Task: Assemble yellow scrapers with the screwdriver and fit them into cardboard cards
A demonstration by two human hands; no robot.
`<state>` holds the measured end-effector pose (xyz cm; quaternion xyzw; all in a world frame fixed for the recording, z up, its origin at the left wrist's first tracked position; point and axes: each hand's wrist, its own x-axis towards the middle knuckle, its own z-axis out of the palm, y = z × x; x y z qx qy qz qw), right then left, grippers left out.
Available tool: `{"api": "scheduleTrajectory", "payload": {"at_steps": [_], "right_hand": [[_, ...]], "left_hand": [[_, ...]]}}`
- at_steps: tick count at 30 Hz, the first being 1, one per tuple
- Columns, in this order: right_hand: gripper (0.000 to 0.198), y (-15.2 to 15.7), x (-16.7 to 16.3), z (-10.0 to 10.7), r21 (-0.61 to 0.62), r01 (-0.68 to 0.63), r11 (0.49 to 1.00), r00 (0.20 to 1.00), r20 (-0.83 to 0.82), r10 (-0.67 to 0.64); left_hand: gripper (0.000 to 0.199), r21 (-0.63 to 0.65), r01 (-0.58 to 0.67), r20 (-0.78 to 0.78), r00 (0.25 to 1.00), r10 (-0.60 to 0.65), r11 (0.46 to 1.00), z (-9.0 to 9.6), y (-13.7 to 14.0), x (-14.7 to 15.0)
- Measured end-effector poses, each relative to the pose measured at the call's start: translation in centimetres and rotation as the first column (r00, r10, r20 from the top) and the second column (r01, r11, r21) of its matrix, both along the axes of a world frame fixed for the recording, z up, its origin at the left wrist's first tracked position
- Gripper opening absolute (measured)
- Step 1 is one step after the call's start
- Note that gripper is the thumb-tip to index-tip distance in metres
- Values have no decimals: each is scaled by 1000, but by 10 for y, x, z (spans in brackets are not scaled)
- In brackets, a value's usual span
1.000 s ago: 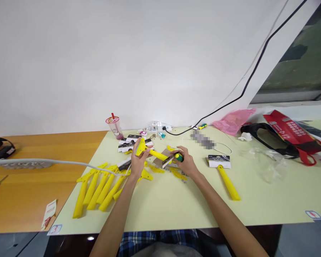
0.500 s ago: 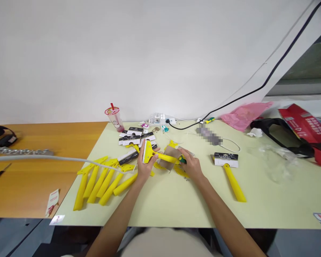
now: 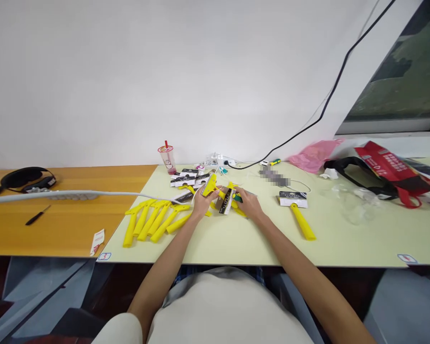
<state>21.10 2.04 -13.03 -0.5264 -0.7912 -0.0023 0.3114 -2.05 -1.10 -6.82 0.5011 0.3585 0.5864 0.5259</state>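
Observation:
My left hand (image 3: 201,202) is closed around the head of a yellow scraper (image 3: 209,185), whose handle points toward my right hand. My right hand (image 3: 251,204) grips a green screwdriver handle (image 3: 237,197) beside the scraper's handle. Between the hands a black-and-white card (image 3: 225,201) overlaps the scraper handle; whether it is attached cannot be made out. More yellow scraper parts (image 3: 241,211) lie beneath my right hand, partly hidden. Left of my left hand, several yellow scraper handles (image 3: 154,220) lie in a row.
Carded packets (image 3: 184,180) and a drink cup (image 3: 167,160) stand behind the handles. One carded scraper (image 3: 301,222) lies to the right. Farther right are a pink bag (image 3: 313,156), clear plastic (image 3: 358,205) and a red bag (image 3: 390,167). A grey cable (image 3: 103,193) crosses at left.
The view has shifted, so the table appears higher and smaller. The scraper's head has tilted in my left hand, and the black-and-white card face now shows between my hands.

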Motion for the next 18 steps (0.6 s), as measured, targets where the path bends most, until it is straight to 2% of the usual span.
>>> {"api": "scheduleTrajectory", "payload": {"at_steps": [8,13,18], "right_hand": [[51,-1,-2,4,15,52,999,999,-8,-52],[37,0,-2,4,0,75,997,997,-9,-75],[39,-1,-3,4,6,93,996,996,-8,-93]], "left_hand": [[70,49,-27,1,1000,27,998,-9,0,0],[72,61,-50,12,999,50,997,-14,3,1],[77,32,-68,64,996,66,997,-17,6,3]]}}
